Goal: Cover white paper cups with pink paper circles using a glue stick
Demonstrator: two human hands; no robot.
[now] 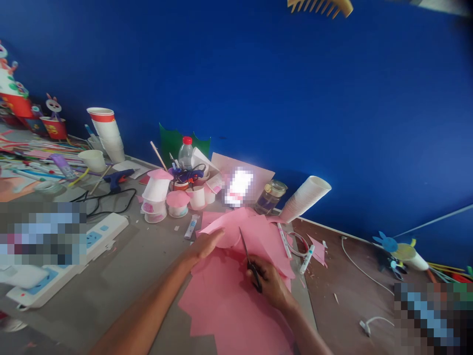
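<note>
My right hand (271, 283) grips black-handled scissors (248, 259), blades pointing up into a sheet of pink paper (258, 236). My left hand (207, 245) holds the left edge of that same sheet, fingers closed on it. More pink sheets (229, 305) lie flat on the table beneath both hands.
Behind the paper stand white paper cups with pink tops (157, 195), a leaning stack of white cups (305, 198), a glass jar (270, 196), a plastic bottle (185, 153) and a glue gun (118, 178). A white power strip (74, 261) lies left. Markers (306, 259) and a cable (360, 268) lie right.
</note>
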